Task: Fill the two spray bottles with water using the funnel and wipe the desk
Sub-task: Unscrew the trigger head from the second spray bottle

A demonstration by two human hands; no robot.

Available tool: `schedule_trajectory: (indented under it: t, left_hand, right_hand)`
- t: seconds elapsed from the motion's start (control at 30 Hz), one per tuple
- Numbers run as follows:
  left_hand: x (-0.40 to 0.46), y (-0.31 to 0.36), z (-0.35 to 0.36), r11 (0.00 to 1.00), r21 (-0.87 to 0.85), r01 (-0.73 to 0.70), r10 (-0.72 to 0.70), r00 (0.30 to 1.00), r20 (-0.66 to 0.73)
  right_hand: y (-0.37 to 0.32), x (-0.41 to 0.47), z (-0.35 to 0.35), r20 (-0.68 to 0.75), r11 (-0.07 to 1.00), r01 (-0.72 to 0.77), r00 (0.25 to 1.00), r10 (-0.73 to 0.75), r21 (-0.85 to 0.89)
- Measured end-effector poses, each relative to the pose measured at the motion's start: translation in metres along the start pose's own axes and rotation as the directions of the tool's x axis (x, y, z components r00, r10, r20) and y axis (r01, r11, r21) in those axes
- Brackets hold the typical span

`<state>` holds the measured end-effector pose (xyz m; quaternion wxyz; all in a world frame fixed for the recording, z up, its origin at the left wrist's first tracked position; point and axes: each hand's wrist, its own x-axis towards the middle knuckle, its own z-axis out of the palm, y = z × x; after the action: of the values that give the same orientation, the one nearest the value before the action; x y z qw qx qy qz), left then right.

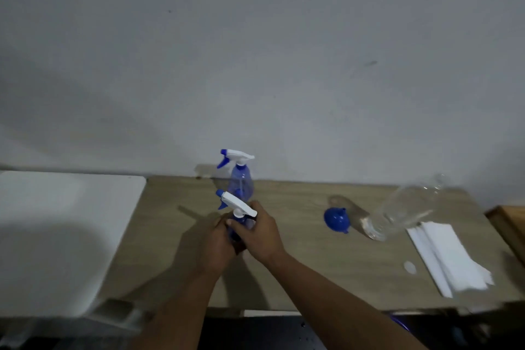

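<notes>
Near spray bottle (pixel 240 221), blue body with white trigger head, clasped at the middle of the tabletop (pixel 312 270), long axis near upright but leaning, nozzle aimed toward 10 o'clock. Left hand (pixel 217 244) wrapped shut round the body from 8 o'clock; right hand (pixel 260 231) closed about the neck just under the trigger head, from 4 o'clock, thumb across the collar. Judged the unscrewing of the head, so filling not yet begun on this bottle; turning about the upright axis falls to the right hand, steadying to the left. Second spray bottle (pixel 241 176) standing upright just behind at 12 o'clock, head on, nozzle pointing to 9 o'clock, untouched. Blue funnel (pixel 336 219) lying on its side at 3 o'clock, well apart from both hands, the right nearer to it. Clear water bottle (pixel 403 207) further toward 3 o'clock, blurred, apparently tilted; small pale cap (pixel 410 267) loose on the wood at 4 o'clock. Folded white paper towels (pixel 449 256) beside it at the right edge. White surface (pixel 56 221) abutting at 9 o'clock. No brand, label or writing legible anywhere.
</notes>
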<state>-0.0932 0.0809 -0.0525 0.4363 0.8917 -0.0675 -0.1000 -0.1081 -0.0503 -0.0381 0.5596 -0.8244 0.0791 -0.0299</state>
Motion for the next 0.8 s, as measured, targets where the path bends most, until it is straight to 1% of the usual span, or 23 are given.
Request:
schedule_trajectory:
  t: [0.13,0.27,0.4,0.5,0.6,0.67,0.8]
  left_hand:
    - [-0.017,0.032,0.067,1.0,0.005,0.001,-0.002,0.991,0.136]
    - [-0.029,0.064,0.132,0.998,0.063,-0.023,0.002,0.952,0.306]
    - [-0.042,0.094,0.183,0.995,0.069,-0.066,0.036,0.929,0.369]
    - [-0.054,0.113,0.213,0.995,0.087,-0.058,0.022,0.929,0.368]
    - [-0.062,0.127,0.238,0.992,0.115,-0.05,0.013,0.953,0.303]
    - [-0.067,0.133,0.249,0.984,0.173,-0.046,-0.002,0.964,0.265]
    - [-0.071,0.133,0.263,0.979,0.205,0.0,-0.049,0.971,0.232]
  right_hand:
    - [0.034,-0.035,-0.059,-0.104,0.998,-0.061,0.993,0.063,0.025]
    - [0.07,-0.067,-0.125,-0.174,0.99,-0.132,0.975,0.137,0.041]
    - [0.101,-0.092,-0.179,-0.192,0.979,-0.196,0.96,0.203,0.052]
    - [0.118,-0.107,-0.208,-0.184,0.97,-0.238,0.953,0.242,0.046]
    - [0.131,-0.114,-0.226,-0.221,0.96,-0.264,0.934,0.28,0.097]
    - [0.137,-0.115,-0.234,-0.25,0.953,-0.277,0.92,0.3,0.124]
    - [0.147,-0.114,-0.242,-0.185,0.955,-0.259,0.941,0.283,0.145]
